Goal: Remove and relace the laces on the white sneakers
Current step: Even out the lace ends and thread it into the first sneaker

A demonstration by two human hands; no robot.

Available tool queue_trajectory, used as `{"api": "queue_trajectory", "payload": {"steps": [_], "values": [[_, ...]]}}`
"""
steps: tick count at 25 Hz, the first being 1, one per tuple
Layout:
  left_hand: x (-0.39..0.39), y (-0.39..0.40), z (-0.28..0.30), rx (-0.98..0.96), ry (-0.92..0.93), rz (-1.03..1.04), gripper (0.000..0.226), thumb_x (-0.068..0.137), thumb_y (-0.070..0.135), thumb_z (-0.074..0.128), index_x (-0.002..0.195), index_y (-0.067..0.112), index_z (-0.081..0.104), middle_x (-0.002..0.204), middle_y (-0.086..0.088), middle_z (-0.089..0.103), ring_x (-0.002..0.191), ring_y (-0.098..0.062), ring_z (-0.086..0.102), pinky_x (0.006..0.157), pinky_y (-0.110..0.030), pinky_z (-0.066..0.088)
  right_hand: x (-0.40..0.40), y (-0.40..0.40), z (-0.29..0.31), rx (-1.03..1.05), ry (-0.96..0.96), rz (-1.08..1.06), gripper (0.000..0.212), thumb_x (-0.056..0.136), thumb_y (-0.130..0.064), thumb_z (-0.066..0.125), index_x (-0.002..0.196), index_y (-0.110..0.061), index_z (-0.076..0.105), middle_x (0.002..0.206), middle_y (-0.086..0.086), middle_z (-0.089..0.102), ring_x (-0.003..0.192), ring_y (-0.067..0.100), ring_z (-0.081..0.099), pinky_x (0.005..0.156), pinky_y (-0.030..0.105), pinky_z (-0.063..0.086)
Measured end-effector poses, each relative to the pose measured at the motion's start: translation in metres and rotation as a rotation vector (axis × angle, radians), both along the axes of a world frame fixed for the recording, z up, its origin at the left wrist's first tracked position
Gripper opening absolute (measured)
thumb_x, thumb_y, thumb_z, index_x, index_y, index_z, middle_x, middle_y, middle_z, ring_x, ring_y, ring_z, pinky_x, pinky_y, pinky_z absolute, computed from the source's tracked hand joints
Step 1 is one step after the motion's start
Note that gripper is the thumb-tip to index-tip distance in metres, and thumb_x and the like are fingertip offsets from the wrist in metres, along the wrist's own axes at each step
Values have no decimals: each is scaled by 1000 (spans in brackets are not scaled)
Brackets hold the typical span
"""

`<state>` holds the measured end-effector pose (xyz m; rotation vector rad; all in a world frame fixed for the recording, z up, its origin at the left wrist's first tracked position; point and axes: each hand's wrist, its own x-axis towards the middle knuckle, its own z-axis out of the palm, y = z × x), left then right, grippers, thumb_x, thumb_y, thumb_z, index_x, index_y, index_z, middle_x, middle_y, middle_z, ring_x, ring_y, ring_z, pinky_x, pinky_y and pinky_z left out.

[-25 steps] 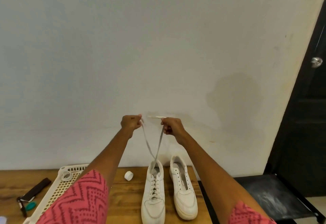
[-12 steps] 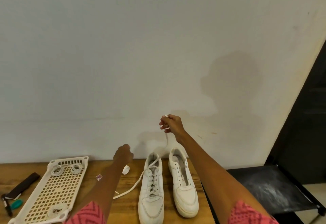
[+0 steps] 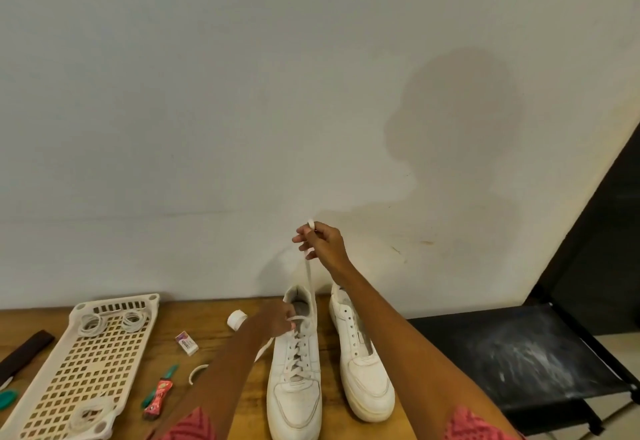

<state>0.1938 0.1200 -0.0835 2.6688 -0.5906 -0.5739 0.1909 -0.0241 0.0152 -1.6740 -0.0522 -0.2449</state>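
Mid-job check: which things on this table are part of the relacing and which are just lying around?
In the job:
laced sneaker
unlaced sneaker
lace, pinched up by the right hand
left hand at the top eyelets

Lying about:
perforated tray with coiled laces
tape roll
eraser
red tube
black chair

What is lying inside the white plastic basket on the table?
Inside the perforated basket lie coiled white laces: two bundles at the far end, one at the near end. The rest shows bare grid. What is beneath the basket cannot be seen.
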Motion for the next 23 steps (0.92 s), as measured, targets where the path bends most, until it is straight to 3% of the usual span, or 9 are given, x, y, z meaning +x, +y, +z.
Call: {"api": "queue_trajectory", "payload": {"steps": [5, 7, 9, 12, 14, 16, 18, 20, 23], "values": [[0, -11, 0, -131, -65, 62, 28, 98, 15, 44, 124, 9, 53, 122, -9, 60, 108, -22, 60, 87, -19, 45, 11, 10, 28, 268, -108, -55, 27, 100, -14, 42, 83, -8, 61, 73, 6, 69, 62, 13, 63, 57, 24, 50], [-1, -11, -2, -157, -78, 66, 27, 98, 11, 44, 123, 9, 54, 121, -10, 61, 106, -22, 61, 86, -19, 46, 19, 12, 34, 180, -47, -25, 24, 100, -13, 42, 89, -6, 62, 81, 13, 69, 64, 13, 61, 59, 24, 49], [0, -9, -3, -202, -99, 111, 25, 95, 9, 48, 117, 10, 59, 119, -7, 63, 104, -21, 62, 88, -21, 47, 25, 17, 28, -28, 109, 95, 23, 100, -17, 44, 112, -5, 60, 106, 19, 67, 77, 16, 61, 62, 22, 49], [4, -3, -8, -216, -79, 157, 17, 93, 14, 55, 107, 11, 65, 117, -6, 65, 98, -18, 63, 91, -20, 47, 23, 24, 1, -354, 278, 253, 54, 97, -21, 51, 146, -12, 31, 139, 11, 48, 114, 26, 55, 62, 17, 49], [-1, 0, -10, -217, -34, 127, 20, 92, 20, 58, 109, 13, 64, 116, -5, 65, 98, -16, 62, 92, -21, 48, 17, 25, -20, -316, 250, 255, 64, 96, -13, 53, 150, -18, 19, 140, 10, 48, 121, 27, 52, 64, 15, 51], [-8, 2, -12, -228, -7, 80, 36, 88, 36, 61, 118, 16, 59, 118, -1, 63, 102, -15, 62, 94, -23, 49, 10, 22, -35, -234, 203, 222, 63, 94, -5, 53, 149, -18, 24, 133, 10, 55, 112, 22, 58, 65, 16, 53], [-15, 0, -12, -171, -68, 22, 52, 82, 45, 66, 124, 18, 53, 120, 4, 60, 104, -13, 60, 92, -22, 50, 1, 17, -43, -243, 164, 81, 45, 93, -1, 51, 137, -11, 45, 121, 13, 64, 91, 14, 62, 62, 12, 51], [-21, -3, -10, -198, -157, 26, 43, 86, 32, 65, 125, 14, 56, 119, 0, 61, 103, -14, 60, 87, -14, 47, -13, 10, -54, -385, 136, -108, 26, 94, -4, 48, 118, -4, 59, 108, 16, 68, 78, 13, 62, 64, 12, 48], [-22, -4, -11, -276, -267, 48, 25, 90, 14, 58, 112, 6, 65, 110, -8, 66, 89, -10, 56, 66, -1, 37, -38, 4, -77, -701, 262, -141, 20, 97, -18, 46, 109, -6, 56, 107, 13, 65, 89, 22, 62, 74, 24, 47]]}}
